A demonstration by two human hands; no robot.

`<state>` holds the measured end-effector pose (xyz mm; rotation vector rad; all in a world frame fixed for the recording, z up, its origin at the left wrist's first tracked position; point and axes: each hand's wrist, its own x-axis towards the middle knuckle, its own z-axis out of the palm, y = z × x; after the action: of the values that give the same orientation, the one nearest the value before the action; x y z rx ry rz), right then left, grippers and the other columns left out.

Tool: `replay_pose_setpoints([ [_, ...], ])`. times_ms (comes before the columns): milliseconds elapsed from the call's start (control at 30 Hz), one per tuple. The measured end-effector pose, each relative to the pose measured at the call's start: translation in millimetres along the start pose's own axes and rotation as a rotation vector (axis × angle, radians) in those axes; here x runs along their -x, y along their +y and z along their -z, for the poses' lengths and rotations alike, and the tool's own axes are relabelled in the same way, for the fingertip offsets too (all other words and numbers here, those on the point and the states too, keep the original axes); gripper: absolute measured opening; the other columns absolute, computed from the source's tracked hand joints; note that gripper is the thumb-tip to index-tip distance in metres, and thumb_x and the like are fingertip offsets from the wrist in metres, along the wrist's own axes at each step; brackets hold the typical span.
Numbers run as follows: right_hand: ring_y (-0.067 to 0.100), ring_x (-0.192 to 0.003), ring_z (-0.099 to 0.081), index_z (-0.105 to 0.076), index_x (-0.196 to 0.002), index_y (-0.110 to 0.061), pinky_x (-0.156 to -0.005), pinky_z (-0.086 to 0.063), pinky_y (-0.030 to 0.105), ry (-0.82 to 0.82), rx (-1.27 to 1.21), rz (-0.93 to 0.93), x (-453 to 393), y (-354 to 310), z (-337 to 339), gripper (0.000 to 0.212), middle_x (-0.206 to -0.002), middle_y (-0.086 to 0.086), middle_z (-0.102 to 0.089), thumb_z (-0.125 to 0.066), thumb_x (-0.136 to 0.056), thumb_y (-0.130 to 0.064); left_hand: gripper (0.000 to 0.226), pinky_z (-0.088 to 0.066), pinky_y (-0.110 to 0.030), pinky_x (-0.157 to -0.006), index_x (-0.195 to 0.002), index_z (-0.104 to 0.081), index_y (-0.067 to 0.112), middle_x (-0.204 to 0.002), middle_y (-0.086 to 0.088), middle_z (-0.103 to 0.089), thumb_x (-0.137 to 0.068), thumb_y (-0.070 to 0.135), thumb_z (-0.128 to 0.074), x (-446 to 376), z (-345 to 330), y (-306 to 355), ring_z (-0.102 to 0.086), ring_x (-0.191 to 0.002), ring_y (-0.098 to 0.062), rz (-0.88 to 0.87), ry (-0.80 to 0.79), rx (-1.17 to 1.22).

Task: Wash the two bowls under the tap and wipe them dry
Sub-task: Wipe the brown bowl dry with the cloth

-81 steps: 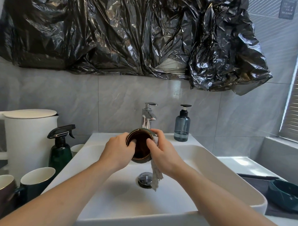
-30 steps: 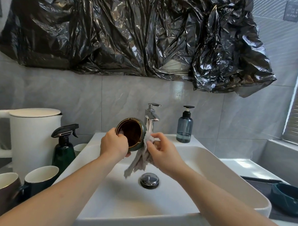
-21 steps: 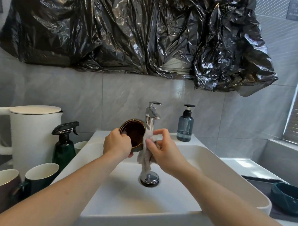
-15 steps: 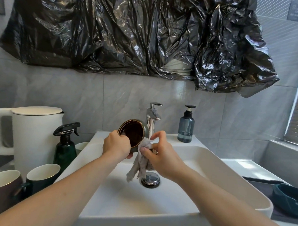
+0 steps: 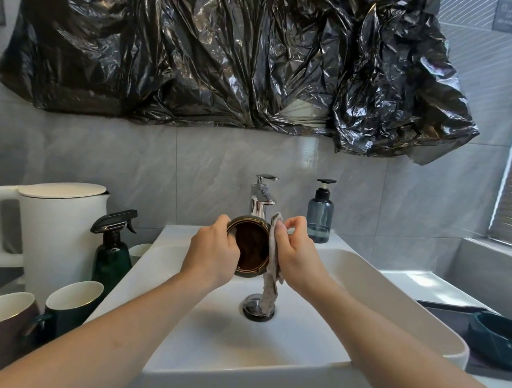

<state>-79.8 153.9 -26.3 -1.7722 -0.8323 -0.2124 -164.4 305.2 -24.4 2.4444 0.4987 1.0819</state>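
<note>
Over white basin (image 5: 362, 274), L hand (image 5: 214, 250) grips small brown-glazed bowl (image 5: 251, 248); R hand (image 5: 296, 254) pinches grey cloth (image 5: 272, 253), drying rim; teal bowl (image 5: 495, 336) on counter probably done or waiting, can't tell.

Bowls: two. A brown-lined bowl (image 5: 251, 249) is up over the sink, and a teal bowl (image 5: 495, 336) sits far right.
Hands: two. The left hand (image 5: 214, 250) and right hand (image 5: 296, 254) flank that brown-lined bowl.
Cloths: one grey cloth (image 5: 272, 270), hanging beside the bowl.
Sinks: one white sink (image 5: 362, 274).
Taps: one chrome tap (image 5: 262, 200).
Drain plugs: one plug (image 5: 254, 306).
Soap bottles: one pump bottle (image 5: 320, 214).
Spray bottles: one green sprayer (image 5: 111, 246).
Kettles: one white kettle (image 5: 53, 229).
Mugs: two plainly seen, a brown mug (image 5: 2, 326) and a green mug (image 5: 71, 303); behind the sprayer a third white rim (image 5: 139, 249), too hidden to name.
Black plastic sheets: one sheet (image 5: 225, 54) across the wall.
</note>
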Motion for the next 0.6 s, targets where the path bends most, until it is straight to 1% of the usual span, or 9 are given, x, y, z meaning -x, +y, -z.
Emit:
replay_pose_setpoints([
  [100, 0.011, -0.058, -0.055, -0.038, -0.104, -0.02, -0.051, -0.045, 0.021, -0.06, -0.025, 0.008, 4, -3, 1, 0.026, -0.07, 0.003, -0.058, -0.033, -0.111, -0.045, 0.015, -0.052, -0.046, -0.072, -0.099, -0.056, 0.016, -0.089, -0.009, -0.07, -0.108, 0.019, -0.044, 0, 0, -3, -0.06, -0.082, -0.035, -0.069, 0.022, -0.019],
  [133, 0.011, -0.06, -0.055, -0.037, -0.103, -0.022, -0.054, -0.048, 0.026, -0.087, -0.025, 0.015, 4, -2, 0, 0.025, -0.072, 0.003, -0.057, -0.032, -0.111, -0.046, 0.015, -0.052, -0.046, -0.071, -0.098, -0.056, 0.016, -0.089, -0.008, -0.069, -0.108, 0.018, -0.045, 0, 0, -4, -0.06, -0.082, -0.035, -0.072, 0.033, -0.029],
  [200, 0.016, -0.068, -0.057, -0.036, -0.1, -0.028, -0.069, -0.054, 0.043, -0.157, -0.006, 0.018, 5, 1, -3, 0.027, -0.076, 0.005, -0.06, -0.031, -0.107, -0.054, 0.015, -0.054, -0.045, -0.072, -0.098, -0.057, 0.017, -0.09, -0.007, -0.07, -0.107, 0.018, -0.045, -2, 0, -7, -0.06, -0.083, -0.035, -0.052, 0.053, -0.046],
  [267, 0.019, -0.067, -0.057, -0.034, -0.097, -0.032, -0.072, -0.054, 0.051, -0.225, -0.002, -0.002, 6, 3, -4, 0.028, -0.077, 0.009, -0.064, -0.034, -0.1, -0.06, 0.016, -0.057, -0.048, -0.075, -0.099, -0.058, 0.018, -0.092, -0.008, -0.071, -0.108, 0.021, -0.045, -3, 1, -10, -0.062, -0.085, -0.035, -0.021, 0.063, -0.047],
  [300, 0.018, -0.064, -0.055, -0.033, -0.097, -0.032, -0.068, -0.052, 0.049, -0.247, -0.003, -0.014, 6, 5, -4, 0.027, -0.076, 0.009, -0.064, -0.036, -0.099, -0.059, 0.017, -0.057, -0.049, -0.076, -0.099, -0.058, 0.018, -0.092, -0.009, -0.071, -0.108, 0.021, -0.045, -3, 2, -12, -0.062, -0.085, -0.036, -0.009, 0.065, -0.047],
  [367, 0.014, -0.061, -0.052, -0.033, -0.1, -0.028, -0.063, -0.048, 0.037, -0.254, 0.03, -0.018, 7, 4, -4, 0.024, -0.075, 0.004, -0.061, -0.039, -0.104, -0.051, 0.015, -0.057, -0.048, -0.075, -0.098, -0.057, 0.019, -0.091, -0.008, -0.071, -0.108, 0.02, -0.045, -4, 4, -14, -0.061, -0.084, -0.035, -0.02, 0.072, -0.052],
  [400, 0.015, -0.062, -0.053, -0.033, -0.1, -0.025, -0.064, -0.048, 0.036, -0.231, 0.047, -0.011, 7, 4, -5, 0.024, -0.076, 0.003, -0.061, -0.038, -0.106, -0.049, 0.014, -0.055, -0.046, -0.073, -0.097, -0.056, 0.019, -0.09, -0.007, -0.07, -0.107, 0.019, -0.046, -4, 5, -13, -0.06, -0.083, -0.035, -0.038, 0.071, -0.054],
  [500, 0.021, -0.069, -0.059, -0.034, -0.101, -0.022, -0.072, -0.051, 0.044, -0.127, 0.065, 0.028, 5, 5, -5, 0.027, -0.078, 0.004, -0.063, -0.034, -0.108, -0.048, 0.012, -0.048, -0.042, -0.069, -0.093, -0.052, 0.02, -0.087, -0.005, -0.067, -0.104, 0.016, -0.048, -1, 5, -6, -0.056, -0.08, -0.035, -0.12, 0.042, -0.063],
  [600, 0.01, -0.063, -0.05, -0.037, -0.105, -0.017, -0.068, -0.044, 0.038, -0.077, 0.033, 0.059, 4, 2, -4, 0.024, -0.071, -0.004, -0.053, -0.034, -0.111, -0.04, 0.008, -0.049, -0.042, -0.069, -0.094, -0.052, 0.022, -0.09, -0.001, -0.068, -0.101, 0.019, -0.05, 7, 0, 3, -0.059, -0.082, -0.033, -0.239, -0.023, -0.102],
])
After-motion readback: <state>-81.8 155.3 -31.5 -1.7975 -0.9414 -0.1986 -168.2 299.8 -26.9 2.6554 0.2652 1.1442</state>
